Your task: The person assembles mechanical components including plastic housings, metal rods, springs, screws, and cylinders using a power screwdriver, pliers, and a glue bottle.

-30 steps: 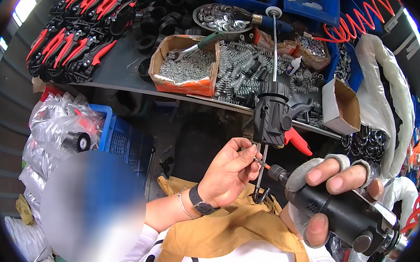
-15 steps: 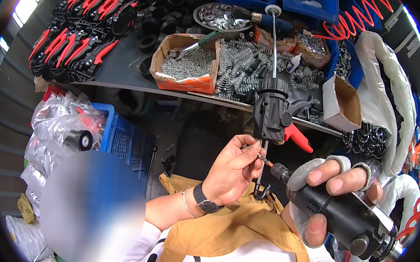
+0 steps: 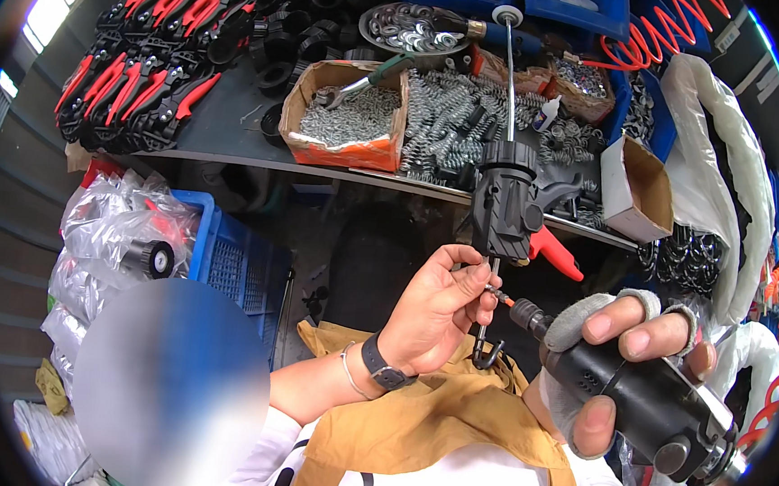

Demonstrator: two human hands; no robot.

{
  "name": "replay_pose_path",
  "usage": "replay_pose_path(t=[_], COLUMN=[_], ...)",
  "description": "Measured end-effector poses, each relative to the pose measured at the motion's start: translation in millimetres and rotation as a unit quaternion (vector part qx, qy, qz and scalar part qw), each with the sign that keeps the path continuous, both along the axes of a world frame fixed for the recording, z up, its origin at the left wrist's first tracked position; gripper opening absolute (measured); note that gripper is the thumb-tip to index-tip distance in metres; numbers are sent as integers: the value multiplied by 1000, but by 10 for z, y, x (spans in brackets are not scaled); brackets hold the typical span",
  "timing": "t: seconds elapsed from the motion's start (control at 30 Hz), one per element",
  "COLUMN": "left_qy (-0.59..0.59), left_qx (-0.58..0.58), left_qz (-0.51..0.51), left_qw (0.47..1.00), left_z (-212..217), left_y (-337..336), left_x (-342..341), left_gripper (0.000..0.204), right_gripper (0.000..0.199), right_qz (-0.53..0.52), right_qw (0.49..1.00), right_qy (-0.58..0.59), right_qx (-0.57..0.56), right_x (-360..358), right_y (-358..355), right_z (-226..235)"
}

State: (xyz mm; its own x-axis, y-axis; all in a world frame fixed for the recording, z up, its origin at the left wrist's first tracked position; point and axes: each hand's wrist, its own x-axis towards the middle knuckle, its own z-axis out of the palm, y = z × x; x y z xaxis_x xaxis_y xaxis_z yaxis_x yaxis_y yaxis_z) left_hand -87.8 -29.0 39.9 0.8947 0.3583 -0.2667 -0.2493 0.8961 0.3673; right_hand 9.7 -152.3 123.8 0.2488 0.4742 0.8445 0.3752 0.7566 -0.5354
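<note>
A caulking gun (image 3: 506, 201), with a ribbed black body and a red trigger (image 3: 556, 252), is in front of me at the bench edge. Its steel rod (image 3: 511, 80) runs up to a round disc at the far end and down to a black hook (image 3: 487, 354) near my apron. My left hand (image 3: 444, 305) is closed on the rod just below the body; any small part in its fingertips is hidden. My right hand (image 3: 612, 349), with grey finger covers, grips a black power screwdriver (image 3: 632, 395). The screwdriver's bit (image 3: 501, 296) points at my left fingertips beside the rod.
The bench holds an open box of small metal parts (image 3: 348, 123), springs (image 3: 452, 121), a dish of washers (image 3: 413, 30) and black-and-red gun parts (image 3: 139, 81). At the right stands a white carton (image 3: 637, 193). Below left is a blue crate (image 3: 235, 250) beside plastic bags (image 3: 100, 250).
The screwdriver and my right hand have shifted slightly right. The caulking gun's body has moved very little, and my left hand keeps its hold near the bit.
</note>
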Motion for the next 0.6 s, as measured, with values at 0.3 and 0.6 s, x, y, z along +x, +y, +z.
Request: replay_pose_path(t=[0.3, 0.6], left_qy=[-77, 55], left_qx=[45, 241], left_qz=[-30, 41], left_qw=[996, 968], left_z=[-176, -214], left_y=[81, 460], left_x=[42, -21], left_gripper=[28, 54], right_gripper=[88, 68], right_qz=[-18, -14], right_qw=[1000, 991], right_qy=[-5, 100], right_qx=[19, 90], right_x=[83, 367], right_y=[92, 622], right_z=[-9, 152])
